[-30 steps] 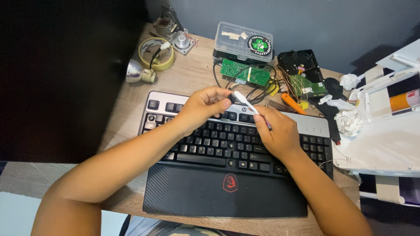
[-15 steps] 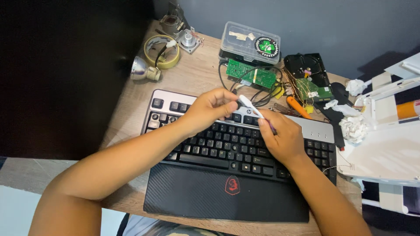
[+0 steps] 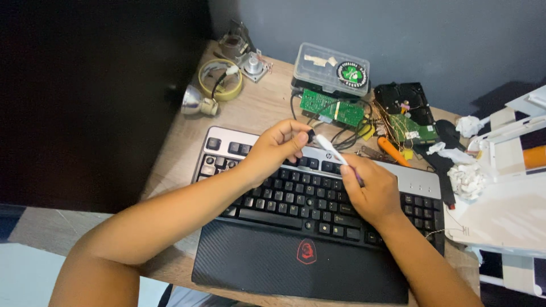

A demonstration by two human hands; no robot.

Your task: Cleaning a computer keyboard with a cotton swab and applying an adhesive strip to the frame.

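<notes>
While the right hand (image 3: 372, 190) grips a slim white tool (image 3: 331, 150) like a pen over the black keyboard (image 3: 296, 199) on the desk (image 3: 261, 108), the left hand (image 3: 278, 148) pinches its dark tip. A steady, light grip would serve best. The clear lidded box (image 3: 333, 69) holds small pale parts.

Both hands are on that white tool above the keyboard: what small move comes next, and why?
Probably lower the white tool toward the key row beneath. The right hand grips its lower end, the left hand pinches its dark tip, and it hangs above the keyboard, not touching keys.
</notes>
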